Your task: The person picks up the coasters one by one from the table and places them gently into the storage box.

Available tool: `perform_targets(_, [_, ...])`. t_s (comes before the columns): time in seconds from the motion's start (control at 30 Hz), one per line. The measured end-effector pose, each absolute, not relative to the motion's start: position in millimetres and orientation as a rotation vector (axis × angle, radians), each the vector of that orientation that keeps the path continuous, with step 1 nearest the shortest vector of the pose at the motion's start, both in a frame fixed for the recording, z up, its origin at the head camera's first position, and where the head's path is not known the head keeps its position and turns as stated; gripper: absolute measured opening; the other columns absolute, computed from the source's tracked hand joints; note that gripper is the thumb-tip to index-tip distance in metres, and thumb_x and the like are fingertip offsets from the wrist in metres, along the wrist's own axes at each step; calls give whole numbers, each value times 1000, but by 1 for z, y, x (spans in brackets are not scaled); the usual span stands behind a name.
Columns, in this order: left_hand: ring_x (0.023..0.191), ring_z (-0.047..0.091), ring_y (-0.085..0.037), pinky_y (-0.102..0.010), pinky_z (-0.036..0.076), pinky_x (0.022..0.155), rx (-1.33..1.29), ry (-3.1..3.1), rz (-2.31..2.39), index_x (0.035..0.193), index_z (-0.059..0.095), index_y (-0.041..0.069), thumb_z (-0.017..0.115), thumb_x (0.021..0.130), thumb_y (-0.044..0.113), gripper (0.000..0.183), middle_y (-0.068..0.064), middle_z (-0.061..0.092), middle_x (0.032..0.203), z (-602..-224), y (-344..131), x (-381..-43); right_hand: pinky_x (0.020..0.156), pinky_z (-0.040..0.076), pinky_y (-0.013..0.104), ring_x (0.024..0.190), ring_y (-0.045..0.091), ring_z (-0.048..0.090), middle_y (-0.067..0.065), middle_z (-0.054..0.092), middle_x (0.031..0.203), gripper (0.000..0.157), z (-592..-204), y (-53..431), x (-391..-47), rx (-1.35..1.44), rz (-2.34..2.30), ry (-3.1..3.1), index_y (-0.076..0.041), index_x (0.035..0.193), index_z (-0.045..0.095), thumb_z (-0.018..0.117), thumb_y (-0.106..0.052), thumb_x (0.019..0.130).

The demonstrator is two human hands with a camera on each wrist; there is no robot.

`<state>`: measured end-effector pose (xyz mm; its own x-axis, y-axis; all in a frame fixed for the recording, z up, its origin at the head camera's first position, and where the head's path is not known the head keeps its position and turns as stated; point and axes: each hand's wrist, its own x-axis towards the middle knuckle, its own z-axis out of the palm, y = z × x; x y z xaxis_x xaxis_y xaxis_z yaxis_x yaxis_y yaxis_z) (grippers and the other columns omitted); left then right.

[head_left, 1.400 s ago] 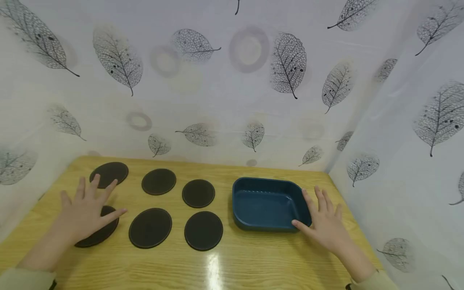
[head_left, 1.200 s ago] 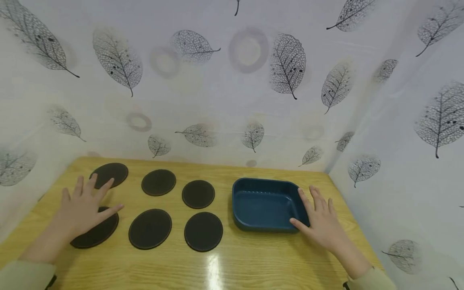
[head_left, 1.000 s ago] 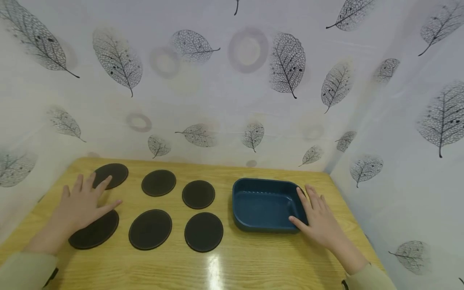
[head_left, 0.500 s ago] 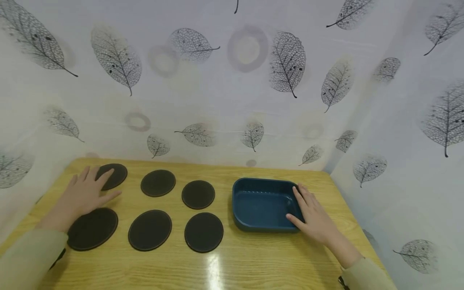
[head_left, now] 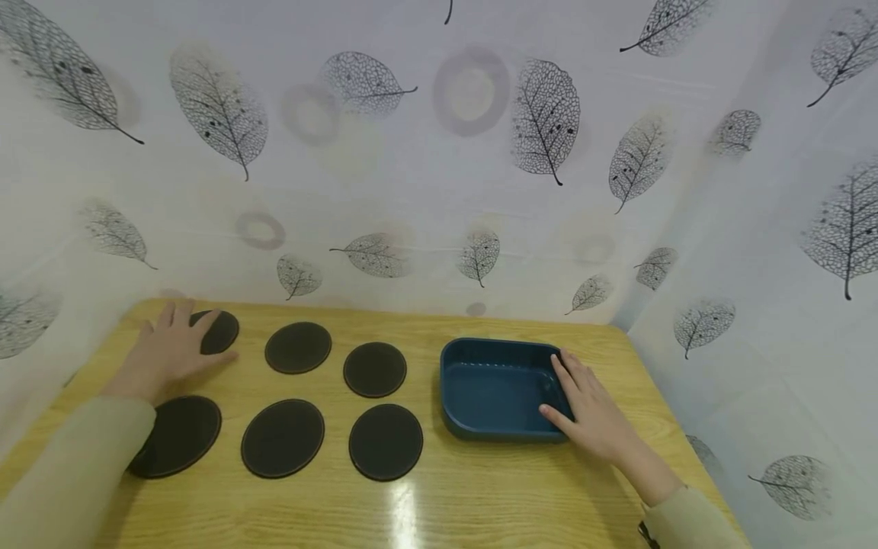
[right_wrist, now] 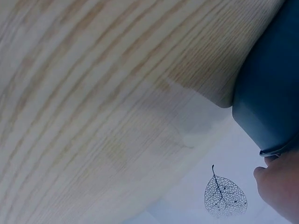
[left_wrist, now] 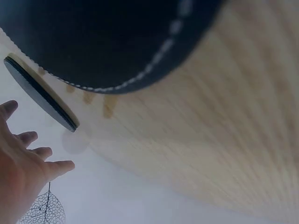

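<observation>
In the head view my left hand [head_left: 168, 347] hovers at the far-left black round coaster [head_left: 222, 333] and covers its left part. The left wrist view shows this hand [left_wrist: 21, 170] with fingers apart and nothing between them, beside the thin coaster [left_wrist: 39, 95]. A nearer coaster [left_wrist: 117, 42] with a light stitched edge fills that view's top. My right hand [head_left: 595, 412] lies over the right end of a deep blue rectangular dish [head_left: 504, 436], its fingers loosely extended at the rim. In the right wrist view the hand [right_wrist: 282, 184] meets the dish's rim.
Several more coasters lie in two rows, among them the back middle one [head_left: 298, 348] and the front right one [head_left: 386, 442]. All rest on a yellowish wood table [head_left: 480, 496]. A white leaf-print curtain [head_left: 425, 191] stands behind and to the right.
My left hand has moved forward and slightly right, uncovering the front-left coaster and covering part of the back-left one. The right hand has shifted left onto the dish's right end.
</observation>
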<state>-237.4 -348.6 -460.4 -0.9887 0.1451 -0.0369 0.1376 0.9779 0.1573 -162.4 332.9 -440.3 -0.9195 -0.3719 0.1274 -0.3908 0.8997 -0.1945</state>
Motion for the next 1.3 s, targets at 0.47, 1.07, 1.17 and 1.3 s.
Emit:
perform_targets(0.47, [137,22,-79,-90,34,95,230,2961,291,164,27,-2,56,95,77,109,-48,14,159,-463,-354,-250,126,23,66,160,49,22,27,21,174,92,-440,337,-166,605,283,-2997,1,168,23,64,-50,103])
perform_targets(1.07, [129,31,-76,-87,39,93,239,2980,285,162,32,1,68,93,54,94,-53,29,146,-462,-352,-259,131,18,59,162,47,19,27,15,176,95,-436,337,-168,575,327,-3039,5,167,20,63,-51,103])
perform_targets(1.17, [128,33,-75,-86,40,92,241,2986,283,160,33,0,69,91,52,93,-52,30,144,-462,-351,-259,130,18,61,163,45,17,27,14,176,92,-436,337,-167,583,352,-3029,6,167,21,63,-48,104])
perform_targets(1.3, [124,36,-72,-83,44,88,266,3008,263,157,38,0,72,88,51,92,-51,33,142,-461,-350,-257,130,18,62,164,42,15,27,14,176,91,-439,337,-168,590,352,-3017,6,166,21,63,-46,105])
